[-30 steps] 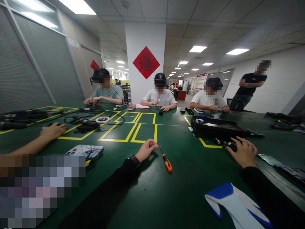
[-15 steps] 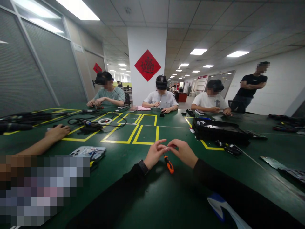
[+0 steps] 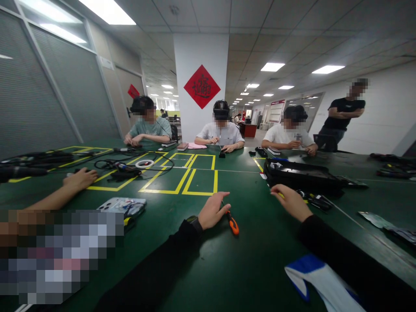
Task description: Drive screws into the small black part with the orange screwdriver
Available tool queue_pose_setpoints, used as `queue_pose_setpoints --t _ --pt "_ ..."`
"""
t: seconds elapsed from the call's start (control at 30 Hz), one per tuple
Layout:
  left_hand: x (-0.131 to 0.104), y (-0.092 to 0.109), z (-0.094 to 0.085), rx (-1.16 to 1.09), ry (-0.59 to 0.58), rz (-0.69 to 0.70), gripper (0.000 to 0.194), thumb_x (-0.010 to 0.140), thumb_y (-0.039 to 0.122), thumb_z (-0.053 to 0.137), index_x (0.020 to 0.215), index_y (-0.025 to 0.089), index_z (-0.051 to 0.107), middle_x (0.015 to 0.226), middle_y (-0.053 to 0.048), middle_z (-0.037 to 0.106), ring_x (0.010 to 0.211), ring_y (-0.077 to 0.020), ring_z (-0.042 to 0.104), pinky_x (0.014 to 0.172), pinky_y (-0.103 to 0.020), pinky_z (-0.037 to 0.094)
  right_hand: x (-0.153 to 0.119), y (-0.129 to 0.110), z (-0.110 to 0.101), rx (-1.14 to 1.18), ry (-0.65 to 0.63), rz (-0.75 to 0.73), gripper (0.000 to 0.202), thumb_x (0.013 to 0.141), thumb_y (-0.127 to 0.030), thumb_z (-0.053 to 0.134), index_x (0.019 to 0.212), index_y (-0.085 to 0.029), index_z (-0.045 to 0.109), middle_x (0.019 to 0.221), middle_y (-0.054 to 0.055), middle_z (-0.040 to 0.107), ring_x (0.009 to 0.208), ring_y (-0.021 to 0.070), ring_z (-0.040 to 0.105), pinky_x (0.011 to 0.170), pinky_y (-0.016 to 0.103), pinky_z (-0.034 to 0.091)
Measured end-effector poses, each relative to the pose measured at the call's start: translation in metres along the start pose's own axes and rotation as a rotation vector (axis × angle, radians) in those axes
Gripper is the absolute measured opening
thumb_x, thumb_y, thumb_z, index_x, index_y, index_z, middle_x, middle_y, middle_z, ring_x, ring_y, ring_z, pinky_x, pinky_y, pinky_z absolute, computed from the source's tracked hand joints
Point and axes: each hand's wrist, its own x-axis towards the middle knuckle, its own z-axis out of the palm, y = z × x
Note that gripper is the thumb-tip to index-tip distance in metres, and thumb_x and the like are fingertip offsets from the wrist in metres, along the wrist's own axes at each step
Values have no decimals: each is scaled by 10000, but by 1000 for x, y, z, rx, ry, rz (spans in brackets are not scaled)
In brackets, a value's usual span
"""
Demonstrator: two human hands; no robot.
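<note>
My left hand (image 3: 214, 210) is over the green table (image 3: 182, 260) near the middle, thumb and fingers apart, with nothing visible between them. Just right of it and partly behind the fingers lies an orange and black screwdriver (image 3: 233, 225). My right hand (image 3: 292, 203) is farther right, near the front of a long black case (image 3: 302, 175). Its thumb and fingertips come together; anything between them is too small to make out. Dark cables or tools (image 3: 316, 201) lie just beyond that hand.
A white and blue cloth-like item (image 3: 312, 273) lies beside my right forearm. At left are another person's hand (image 3: 79, 178), a phone-like object (image 3: 123, 206) and black cables (image 3: 107, 164). Yellow tape (image 3: 159, 191) marks the table. Three people sit opposite.
My right hand has moved away to the right, from touching my left fingertips to beside the black case. My left hand's fingers have spread. The screwdriver has hardly moved.
</note>
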Motion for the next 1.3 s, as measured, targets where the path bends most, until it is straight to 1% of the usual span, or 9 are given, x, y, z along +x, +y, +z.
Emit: queue_pose_setpoints --t 0.07,0.13,0.2,0.27,0.33,0.53,0.8,1.07,1.3 --pt "-1 -9 1 126 -66 20 449 817 416 362 1204 189 395 1261 -96 408 1180 -208 341 997 -388 237 -19 57 -9 -213 101 133 214 804 -296 421 879 -158 567 856 84 581 794 207 520 708 331 392" --pt "-2 -17 5 199 -130 14 470 819 444 335 1208 187 397 1304 -95 365 1201 -210 321 999 -384 235 -40 104 -14 -345 159 243 243 804 -297 399 894 -145 566 879 105 577 815 225 513 714 343 382" --pt "-2 -23 9 239 -179 5 484 818 468 316 1194 180 420 1295 -94 387 1208 -210 319 1003 -379 228 -57 136 -16 -414 175 316 260 806 -295 374 904 -148 564 881 107 576 811 228 511 694 336 381" --pt "-2 -26 12 256 -207 -3 496 818 483 300 1180 174 441 1279 -93 414 1210 -209 323 1007 -375 222 -65 153 -16 -475 170 319 275 812 -283 350 913 -145 565 891 118 575 831 236 503 698 338 370" --pt "-2 -28 14 261 -216 -7 508 817 494 291 1176 173 450 1277 -92 419 1209 -207 327 1006 -372 223 -67 158 -15 -520 146 305 279 815 -272 342 904 -142 572 890 127 575 837 240 498 688 337 362" --pt "-2 -27 12 256 -206 -11 516 812 502 295 1174 173 459 1279 -91 420 1205 -207 336 1004 -366 229 -64 156 -12 -607 98 292 276 811 -268 351 885 -148 589 865 114 568 798 230 492 654 332 355" --pt "-2 -27 13 243 -199 -9 517 807 506 307 1173 176 461 1277 -88 423 1204 -206 340 1004 -366 234 -67 165 -12 -613 68 218 302 815 -303 347 861 -159 609 860 93 564 805 217 484 657 318 373" --pt "-1 -29 13 230 -196 -4 514 803 506 322 1168 175 469 1274 -89 428 1198 -208 349 1003 -374 237 -70 172 -14 -587 -12 199 321 768 -357 412 966 -182 594 918 87 546 865 230 465 688 332 400" --pt "-1 -28 13 221 -192 -12 506 799 503 338 1155 174 479 1270 -86 435 1201 -204 349 1002 -360 238 -71 176 -15 -605 -33 193 345 749 -351 423 1005 -185 583 965 95 535 882 245 454 675 341 412"
